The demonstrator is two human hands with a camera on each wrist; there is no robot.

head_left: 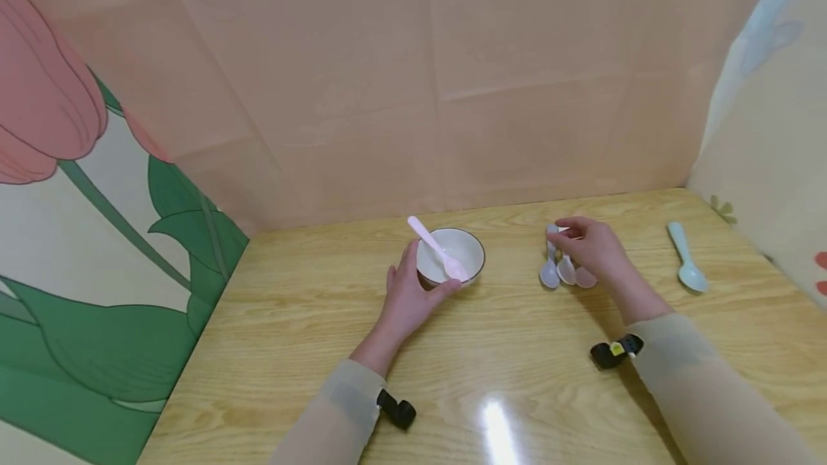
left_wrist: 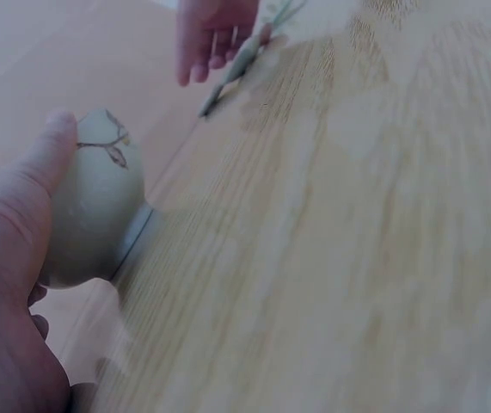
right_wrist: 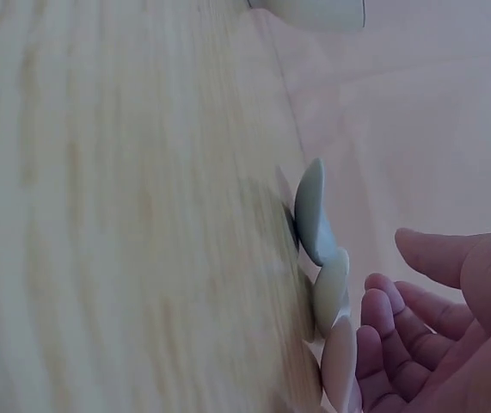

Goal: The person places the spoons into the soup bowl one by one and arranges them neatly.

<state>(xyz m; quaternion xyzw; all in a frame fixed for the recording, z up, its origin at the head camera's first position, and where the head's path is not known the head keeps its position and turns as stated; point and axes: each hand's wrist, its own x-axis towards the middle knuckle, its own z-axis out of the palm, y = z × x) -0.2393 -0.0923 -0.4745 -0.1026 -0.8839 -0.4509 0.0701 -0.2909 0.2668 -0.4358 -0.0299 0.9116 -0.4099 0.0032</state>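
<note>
A white bowl (head_left: 466,246) with a dark rim stands on the table, and a pale pink spoon (head_left: 423,232) leans in it, its handle out over the far left side. My left hand (head_left: 413,300) grips the bowl, thumb at the near rim, fingers around the left side. The left wrist view shows a branch-and-leaf pattern on the bowl (left_wrist: 99,215). Over the handles of three small spoons hovers my right hand (head_left: 597,250), thumb and fingers apart. Those are a lilac spoon (head_left: 550,275), a whitish spoon (head_left: 566,271) and a pinkish spoon (head_left: 586,278); the hand partly covers their handles.
A mint-green spoon (head_left: 692,277) lies by itself to the right of my right hand. The wooden table (head_left: 310,350) ends at a peach-coloured cloth backdrop (head_left: 362,113). A wall with a printed tulip (head_left: 45,85) borders the left side, a pale wall the right.
</note>
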